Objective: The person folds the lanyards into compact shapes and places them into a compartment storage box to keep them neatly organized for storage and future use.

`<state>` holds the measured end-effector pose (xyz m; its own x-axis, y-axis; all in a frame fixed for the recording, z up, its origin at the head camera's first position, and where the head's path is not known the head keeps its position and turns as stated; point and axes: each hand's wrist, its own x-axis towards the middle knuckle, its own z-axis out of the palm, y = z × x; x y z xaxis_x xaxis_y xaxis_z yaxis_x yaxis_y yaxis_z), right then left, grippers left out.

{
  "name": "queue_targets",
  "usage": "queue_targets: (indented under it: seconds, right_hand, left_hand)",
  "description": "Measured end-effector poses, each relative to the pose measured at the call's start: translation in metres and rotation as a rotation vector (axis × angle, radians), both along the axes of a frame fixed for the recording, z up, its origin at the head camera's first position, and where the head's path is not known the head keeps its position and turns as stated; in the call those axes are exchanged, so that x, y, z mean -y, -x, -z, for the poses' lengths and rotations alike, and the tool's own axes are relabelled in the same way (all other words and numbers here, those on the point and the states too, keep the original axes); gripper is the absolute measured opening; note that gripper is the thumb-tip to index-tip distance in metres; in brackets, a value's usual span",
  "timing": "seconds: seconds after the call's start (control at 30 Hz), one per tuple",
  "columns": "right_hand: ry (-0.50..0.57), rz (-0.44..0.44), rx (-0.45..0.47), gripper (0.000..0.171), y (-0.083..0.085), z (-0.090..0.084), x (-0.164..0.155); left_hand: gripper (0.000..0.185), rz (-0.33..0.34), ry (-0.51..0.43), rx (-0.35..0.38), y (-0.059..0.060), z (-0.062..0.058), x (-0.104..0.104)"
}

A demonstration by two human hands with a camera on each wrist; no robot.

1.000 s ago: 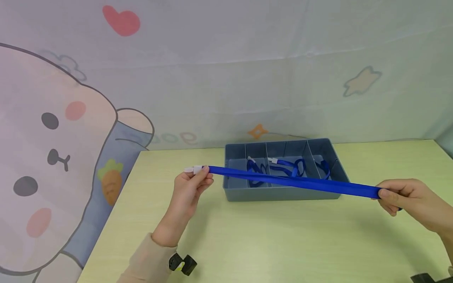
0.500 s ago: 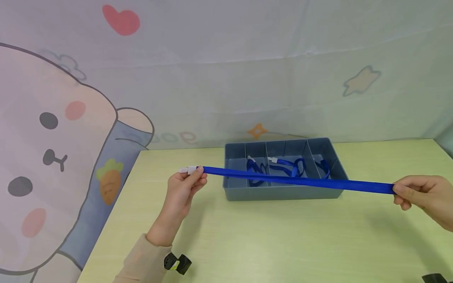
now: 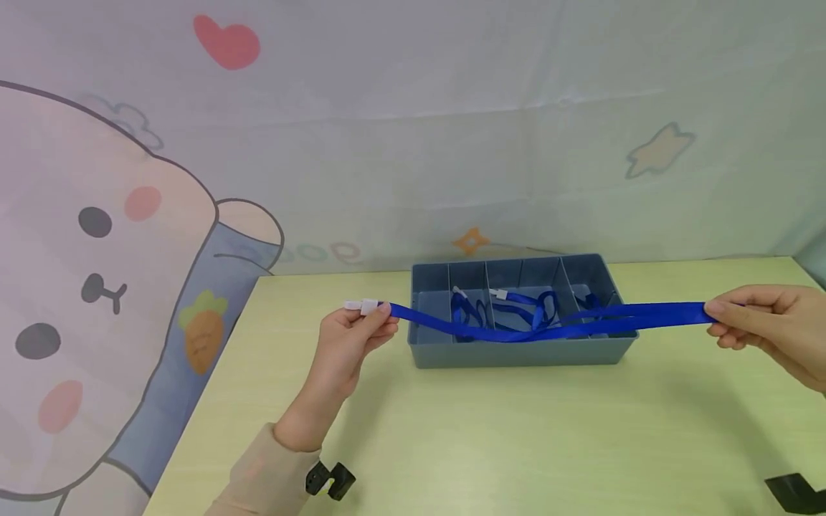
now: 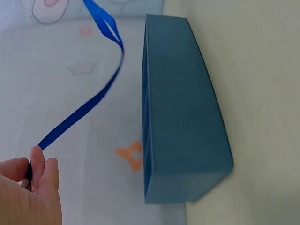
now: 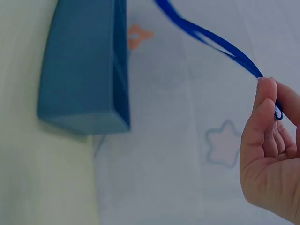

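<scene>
A blue lanyard is held up in front of the box, sagging a little in the middle. My left hand pinches it beside its white plastic clip, which sticks out past the fingertips. At the other end, my right hand pinches the doubled strap between thumb and fingers. The two strands of the strap part slightly in the right wrist view. Behind it stands a grey-blue divided box, with more blue lanyards lying in its compartments; the held strap partly hides them.
The box rests on a pale yellow-green table near its back edge. A printed cloth hangs behind. The box's leftmost compartment shows no lanyard. Small black devices sit at both wrists.
The lanyard was drawn straight and taut between the hands; now it sags and its strands separate. My right hand has risen, and my left hand has shifted slightly right since half a second ago.
</scene>
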<state>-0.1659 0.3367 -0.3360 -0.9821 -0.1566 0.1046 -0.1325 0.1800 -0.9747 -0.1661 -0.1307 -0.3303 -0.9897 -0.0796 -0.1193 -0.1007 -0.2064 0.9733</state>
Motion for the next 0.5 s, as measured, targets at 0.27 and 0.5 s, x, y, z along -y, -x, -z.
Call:
queue_targets:
  seconds: [0.27, 0.5]
  right_hand:
    - [0.016, -0.112, 0.046, 0.021, 0.004, -0.03, 0.044]
    - [-0.209, -0.186, 0.178, 0.013, 0.007, -0.049, 0.101]
  left_hand:
    - [0.011, 0.147, 0.047, -0.052, -0.014, -0.018, -0.027]
    - [0.017, 0.266, 0.072, -0.071, -0.021, -0.024, -0.053]
